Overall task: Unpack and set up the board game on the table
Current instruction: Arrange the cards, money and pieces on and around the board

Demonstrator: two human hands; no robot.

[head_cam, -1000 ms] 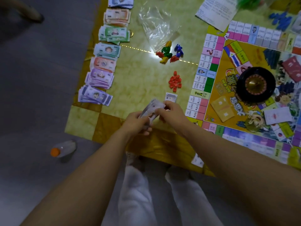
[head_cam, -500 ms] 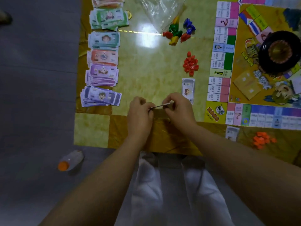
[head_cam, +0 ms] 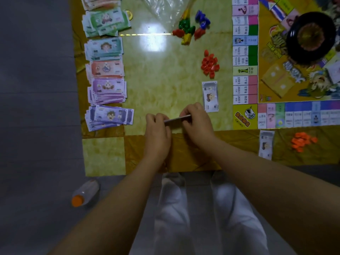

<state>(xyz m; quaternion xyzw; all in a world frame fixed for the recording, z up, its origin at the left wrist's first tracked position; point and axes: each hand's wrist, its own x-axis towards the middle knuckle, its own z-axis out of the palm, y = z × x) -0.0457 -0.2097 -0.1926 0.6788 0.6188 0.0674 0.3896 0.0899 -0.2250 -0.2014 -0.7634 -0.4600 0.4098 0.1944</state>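
Board game spread on the table (head_cam: 165, 74).
The game board (head_cam: 272, 92) lies right, money piles (head_cam: 107, 69) line the left edge; near the front, left hand (head_cam: 158, 133) and right hand (head_cam: 197, 122) pinch the ends of a thin stack of notes (head_cam: 176, 119).

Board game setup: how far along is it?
Done: board open, black wheel on it, money piles sorted along the left, red pieces out. In hand: left hand and right hand pinch a thin stack of notes. Left, probably: dealing these out; a note lies beside the board.
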